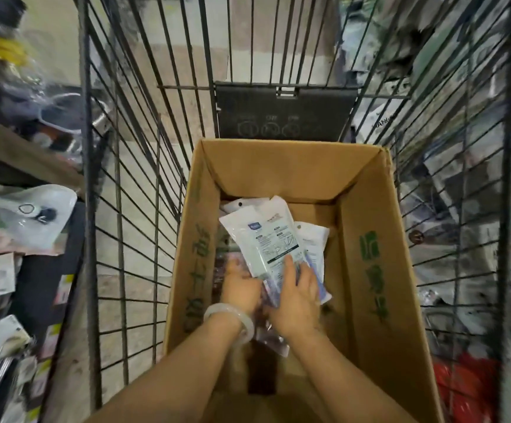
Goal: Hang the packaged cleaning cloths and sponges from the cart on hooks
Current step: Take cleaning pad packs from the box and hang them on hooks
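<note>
Packaged cloths are gathered from a carton in a wire cart.

The white packets (pixel 271 239) are gripped at their lower ends by the left hand (pixel 239 288) and right hand (pixel 297 293) inside the cardboard box (pixel 367 239), apparently bunched for lifting toward hooks.

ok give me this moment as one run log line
stage: picking from cardboard box in cart | left hand: under white packets | right hand: gripping packets | hung: none

The cardboard box (pixel 367 239) is open on top, and both arms reach in from above. Its tall walls hem the packets (pixel 266 239). The wire cart (pixel 132 166) bars close both sides; bare box floor lies right of the packets.
</note>
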Action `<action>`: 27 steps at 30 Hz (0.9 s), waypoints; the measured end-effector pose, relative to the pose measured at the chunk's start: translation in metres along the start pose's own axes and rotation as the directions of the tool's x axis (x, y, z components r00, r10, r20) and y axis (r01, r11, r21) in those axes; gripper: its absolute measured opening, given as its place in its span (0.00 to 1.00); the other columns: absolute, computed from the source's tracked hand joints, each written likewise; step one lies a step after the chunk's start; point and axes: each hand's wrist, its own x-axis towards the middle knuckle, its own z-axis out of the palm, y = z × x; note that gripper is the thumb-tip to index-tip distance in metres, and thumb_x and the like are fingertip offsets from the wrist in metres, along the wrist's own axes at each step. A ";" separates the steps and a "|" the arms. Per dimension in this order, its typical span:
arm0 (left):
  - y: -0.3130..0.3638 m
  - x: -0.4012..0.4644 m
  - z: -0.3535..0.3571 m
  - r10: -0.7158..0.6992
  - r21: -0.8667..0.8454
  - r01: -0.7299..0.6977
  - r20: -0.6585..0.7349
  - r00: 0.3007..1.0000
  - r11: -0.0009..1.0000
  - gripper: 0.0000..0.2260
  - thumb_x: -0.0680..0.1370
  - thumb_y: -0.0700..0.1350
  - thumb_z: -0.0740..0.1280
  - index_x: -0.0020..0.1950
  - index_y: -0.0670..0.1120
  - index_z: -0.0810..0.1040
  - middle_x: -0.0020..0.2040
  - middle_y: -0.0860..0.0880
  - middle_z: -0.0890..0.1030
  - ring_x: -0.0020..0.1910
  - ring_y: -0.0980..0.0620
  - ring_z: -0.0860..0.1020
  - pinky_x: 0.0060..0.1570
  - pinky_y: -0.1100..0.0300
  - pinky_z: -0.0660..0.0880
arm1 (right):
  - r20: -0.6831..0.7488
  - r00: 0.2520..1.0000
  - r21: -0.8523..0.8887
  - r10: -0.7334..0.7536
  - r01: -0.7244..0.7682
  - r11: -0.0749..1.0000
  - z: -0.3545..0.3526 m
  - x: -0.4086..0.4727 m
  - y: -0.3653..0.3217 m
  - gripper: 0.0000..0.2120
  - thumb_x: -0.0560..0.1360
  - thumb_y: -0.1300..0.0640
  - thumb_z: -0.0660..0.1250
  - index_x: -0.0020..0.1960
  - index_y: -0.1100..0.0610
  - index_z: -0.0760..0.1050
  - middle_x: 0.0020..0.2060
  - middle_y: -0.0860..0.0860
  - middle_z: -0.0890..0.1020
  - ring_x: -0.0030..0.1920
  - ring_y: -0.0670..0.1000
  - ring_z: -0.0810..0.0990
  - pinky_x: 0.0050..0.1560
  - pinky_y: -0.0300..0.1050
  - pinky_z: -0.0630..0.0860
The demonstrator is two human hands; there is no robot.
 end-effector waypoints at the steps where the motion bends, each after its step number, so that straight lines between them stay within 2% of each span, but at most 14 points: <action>1: -0.003 0.002 0.000 0.013 0.040 -0.012 -0.022 1.000 0.999 0.21 0.77 0.29 0.60 0.68 0.42 0.64 0.53 0.40 0.79 0.44 0.45 0.79 0.43 0.54 0.77 | -0.043 0.999 0.047 -0.010 0.012 0.999 -0.004 -0.001 0.002 0.44 0.71 0.45 0.67 0.76 0.52 0.44 0.74 0.57 0.53 0.74 0.58 0.51 0.73 0.53 0.55; 3: -0.005 0.001 -0.001 0.022 0.135 -0.016 -0.043 0.999 0.991 0.21 0.77 0.32 0.60 0.70 0.41 0.63 0.53 0.40 0.78 0.47 0.46 0.77 0.50 0.55 0.74 | -0.068 0.998 0.204 -0.005 0.019 0.979 -0.018 -0.003 0.010 0.41 0.70 0.51 0.69 0.75 0.54 0.50 0.72 0.55 0.61 0.72 0.56 0.60 0.71 0.49 0.61; 4: -0.005 -0.001 -0.001 0.007 0.152 0.000 -0.046 0.999 0.988 0.21 0.77 0.33 0.60 0.69 0.41 0.64 0.54 0.40 0.78 0.50 0.45 0.76 0.54 0.54 0.73 | -0.068 0.998 0.290 0.007 0.013 0.957 -0.027 -0.005 0.015 0.38 0.70 0.55 0.69 0.74 0.54 0.54 0.70 0.55 0.66 0.68 0.55 0.66 0.67 0.48 0.66; 6: -0.004 -0.003 -0.002 -0.017 0.234 0.026 -0.038 0.999 0.972 0.18 0.78 0.34 0.58 0.68 0.41 0.66 0.57 0.40 0.76 0.55 0.42 0.75 0.56 0.54 0.71 | -0.076 0.996 0.426 0.047 -0.010 0.904 -0.049 -0.010 0.025 0.31 0.71 0.58 0.68 0.71 0.52 0.59 0.61 0.52 0.75 0.54 0.50 0.77 0.51 0.43 0.75; 8: -0.002 -0.004 -0.002 -0.009 0.375 0.014 -0.014 1.000 0.927 0.17 0.78 0.35 0.58 0.67 0.37 0.67 0.61 0.38 0.75 0.58 0.39 0.75 0.58 0.53 0.72 | -0.098 0.988 0.544 0.117 -0.046 0.838 -0.067 -0.015 0.034 0.27 0.72 0.58 0.66 0.68 0.50 0.61 0.52 0.46 0.77 0.45 0.44 0.77 0.42 0.37 0.75; 10: -0.002 -0.003 -0.002 0.024 0.437 -0.003 -0.042 0.999 0.899 0.16 0.78 0.36 0.59 0.66 0.37 0.68 0.62 0.37 0.75 0.57 0.40 0.75 0.53 0.55 0.72 | -0.117 0.977 0.681 0.179 -0.052 0.730 -0.078 -0.018 0.042 0.22 0.73 0.60 0.66 0.65 0.49 0.63 0.47 0.41 0.76 0.44 0.42 0.78 0.37 0.32 0.74; 11: -0.002 -0.002 -0.003 0.013 0.435 0.018 -0.069 0.998 0.900 0.18 0.77 0.35 0.59 0.67 0.39 0.68 0.63 0.39 0.75 0.56 0.42 0.75 0.48 0.57 0.70 | -0.105 0.974 0.745 0.200 -0.056 0.665 -0.080 -0.018 0.044 0.20 0.74 0.60 0.65 0.62 0.48 0.65 0.47 0.42 0.76 0.44 0.43 0.78 0.36 0.32 0.75; 13: -0.005 0.001 -0.003 -0.007 0.437 0.058 -0.118 0.993 0.898 0.22 0.77 0.34 0.58 0.71 0.44 0.65 0.67 0.42 0.72 0.60 0.43 0.74 0.44 0.62 0.68 | -0.027 0.976 0.826 0.216 -0.100 0.555 -0.081 -0.016 0.045 0.16 0.75 0.61 0.63 0.59 0.48 0.66 0.49 0.45 0.77 0.48 0.45 0.79 0.38 0.37 0.76; 15: -0.010 0.004 -0.003 -0.010 0.464 0.061 -0.113 0.994 0.884 0.23 0.77 0.33 0.57 0.72 0.45 0.64 0.70 0.43 0.70 0.63 0.42 0.73 0.41 0.64 0.71 | 0.085 0.970 0.837 0.228 -0.194 0.511 -0.076 -0.012 0.044 0.14 0.75 0.61 0.61 0.59 0.50 0.67 0.51 0.49 0.78 0.48 0.48 0.79 0.38 0.39 0.76; 17: -0.014 0.009 -0.006 0.012 0.508 0.045 -0.110 0.994 0.860 0.23 0.77 0.32 0.57 0.71 0.43 0.65 0.67 0.41 0.72 0.61 0.41 0.74 0.45 0.58 0.75 | 0.163 0.949 0.790 0.271 -0.290 0.540 -0.067 -0.008 0.045 0.14 0.76 0.62 0.60 0.60 0.52 0.66 0.55 0.54 0.77 0.50 0.50 0.78 0.44 0.44 0.78; 20: -0.021 0.016 -0.012 -0.008 0.570 0.060 -0.095 0.995 0.820 0.21 0.76 0.33 0.58 0.70 0.43 0.67 0.64 0.40 0.73 0.57 0.42 0.76 0.47 0.53 0.77 | 0.161 0.929 0.687 0.332 -0.347 0.639 -0.053 -0.005 0.047 0.20 0.76 0.62 0.61 0.67 0.55 0.63 0.61 0.56 0.75 0.57 0.55 0.76 0.59 0.54 0.75; 23: -0.028 0.021 -0.018 -0.062 0.550 0.081 -0.053 0.997 0.831 0.24 0.73 0.33 0.63 0.69 0.44 0.68 0.67 0.42 0.71 0.61 0.40 0.75 0.59 0.46 0.75 | 0.118 0.942 0.673 0.315 -0.309 0.671 -0.047 -0.005 0.044 0.27 0.75 0.64 0.63 0.71 0.56 0.59 0.63 0.55 0.74 0.60 0.57 0.75 0.61 0.52 0.73; 25: -0.032 0.025 -0.019 -0.084 0.553 0.091 -0.038 0.996 0.828 0.26 0.73 0.35 0.64 0.70 0.46 0.66 0.70 0.43 0.68 0.62 0.39 0.74 0.60 0.44 0.74 | 0.094 0.952 0.678 0.293 -0.277 0.681 -0.045 -0.005 0.043 0.28 0.73 0.65 0.65 0.70 0.57 0.60 0.63 0.56 0.74 0.61 0.57 0.75 0.60 0.51 0.73; 27: -0.034 0.029 -0.018 -0.092 0.576 0.095 -0.035 0.995 0.812 0.29 0.75 0.39 0.64 0.74 0.49 0.60 0.74 0.45 0.62 0.64 0.39 0.72 0.63 0.45 0.72 | 0.079 0.957 0.697 0.278 -0.252 0.671 -0.043 -0.003 0.042 0.31 0.71 0.65 0.69 0.70 0.58 0.59 0.64 0.57 0.73 0.62 0.57 0.75 0.62 0.53 0.73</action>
